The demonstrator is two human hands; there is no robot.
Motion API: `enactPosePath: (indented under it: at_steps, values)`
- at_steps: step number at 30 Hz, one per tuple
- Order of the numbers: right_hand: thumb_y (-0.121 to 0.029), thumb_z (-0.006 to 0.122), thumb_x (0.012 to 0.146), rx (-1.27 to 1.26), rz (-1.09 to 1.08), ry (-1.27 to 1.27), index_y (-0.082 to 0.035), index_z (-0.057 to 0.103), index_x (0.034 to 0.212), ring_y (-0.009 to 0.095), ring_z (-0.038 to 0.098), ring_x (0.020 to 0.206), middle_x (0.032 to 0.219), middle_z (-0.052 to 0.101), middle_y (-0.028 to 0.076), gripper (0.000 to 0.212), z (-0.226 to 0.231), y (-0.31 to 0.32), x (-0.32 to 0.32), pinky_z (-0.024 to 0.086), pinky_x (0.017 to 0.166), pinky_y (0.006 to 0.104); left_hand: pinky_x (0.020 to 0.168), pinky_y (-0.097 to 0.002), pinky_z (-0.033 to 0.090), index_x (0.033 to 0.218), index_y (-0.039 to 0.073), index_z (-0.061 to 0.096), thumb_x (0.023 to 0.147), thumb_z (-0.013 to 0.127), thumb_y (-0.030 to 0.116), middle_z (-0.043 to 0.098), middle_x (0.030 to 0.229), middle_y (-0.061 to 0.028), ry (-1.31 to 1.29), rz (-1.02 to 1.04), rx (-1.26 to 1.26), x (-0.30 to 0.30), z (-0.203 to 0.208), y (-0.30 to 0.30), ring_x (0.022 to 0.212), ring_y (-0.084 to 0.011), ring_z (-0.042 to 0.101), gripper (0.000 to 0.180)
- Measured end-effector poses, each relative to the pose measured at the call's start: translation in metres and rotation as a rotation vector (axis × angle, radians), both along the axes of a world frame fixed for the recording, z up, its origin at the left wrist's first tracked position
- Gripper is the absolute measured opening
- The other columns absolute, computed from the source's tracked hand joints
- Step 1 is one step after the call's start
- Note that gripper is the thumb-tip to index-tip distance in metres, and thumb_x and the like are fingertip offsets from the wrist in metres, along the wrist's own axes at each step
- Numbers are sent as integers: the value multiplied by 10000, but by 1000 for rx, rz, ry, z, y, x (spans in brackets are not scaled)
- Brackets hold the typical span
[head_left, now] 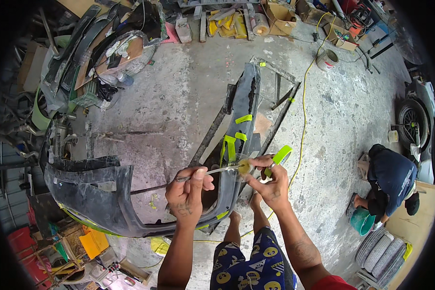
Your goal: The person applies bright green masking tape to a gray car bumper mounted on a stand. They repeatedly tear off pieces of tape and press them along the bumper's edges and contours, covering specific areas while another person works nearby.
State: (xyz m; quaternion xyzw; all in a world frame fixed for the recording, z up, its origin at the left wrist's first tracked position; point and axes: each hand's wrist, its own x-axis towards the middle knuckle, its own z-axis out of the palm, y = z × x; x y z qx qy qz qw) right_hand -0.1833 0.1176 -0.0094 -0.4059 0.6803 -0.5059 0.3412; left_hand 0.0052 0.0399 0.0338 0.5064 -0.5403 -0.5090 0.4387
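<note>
My left hand (187,189) is closed around a thin metal putty knife (216,170) whose blade points right. Its tip meets a small round lid with yellowish filler (245,167), pinched in the fingers of my right hand (270,182). That hand also grips a strip of bright green tape (281,155). Both hands hover over a dark grey car bumper (106,198) that curves from lower left up to a metal stand (275,92). Green tape pieces (242,119) are stuck on the bumper's right section.
Another person (390,181) crouches at the right beside a teal bucket (361,221) and a tyre (412,120). A yellow cable (303,111) runs across the concrete floor. Piled bumper parts (89,46) lie at upper left; a cluttered rack (67,251) stands at lower left.
</note>
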Motion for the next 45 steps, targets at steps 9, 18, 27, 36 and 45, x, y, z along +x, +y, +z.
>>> enactPosePath:
  at_steps: [9,18,27,36,45]
  values:
    - [-50,858,751,-26,0,5,-52,712,1090,225,696,939,1055,734,106,369,6,4,16,537,790,325,545,-279,507,1011,-20,648,1034,611,172,679,782,-100,176,55,155,22,-2,-1,594,-160,623,197]
    - [-80,893,712,-82,-46,-16,-58,736,1075,115,593,754,984,716,53,396,1,4,25,437,621,254,564,-303,528,1012,-24,648,1022,614,154,683,926,-104,214,-22,75,32,11,2,720,-167,655,182]
    - [-38,847,749,-64,18,-14,-56,720,1124,258,692,899,1012,709,97,397,4,9,22,518,763,358,584,-282,509,1012,-38,637,1013,590,119,650,892,-101,155,-65,-9,35,8,7,668,-151,612,164]
    - [-79,874,743,-125,-47,24,-65,725,1075,130,625,738,990,738,56,364,-4,18,14,441,600,264,660,-274,509,1093,-47,618,1012,577,79,650,900,-123,36,-251,-101,24,15,19,683,-155,621,155]
    - [-29,833,752,-44,-104,-54,-48,705,1122,127,628,928,1135,698,106,392,-13,38,8,470,734,238,739,-273,546,1084,-15,687,976,641,28,700,979,-131,-160,-453,-175,23,10,33,809,-165,676,125]
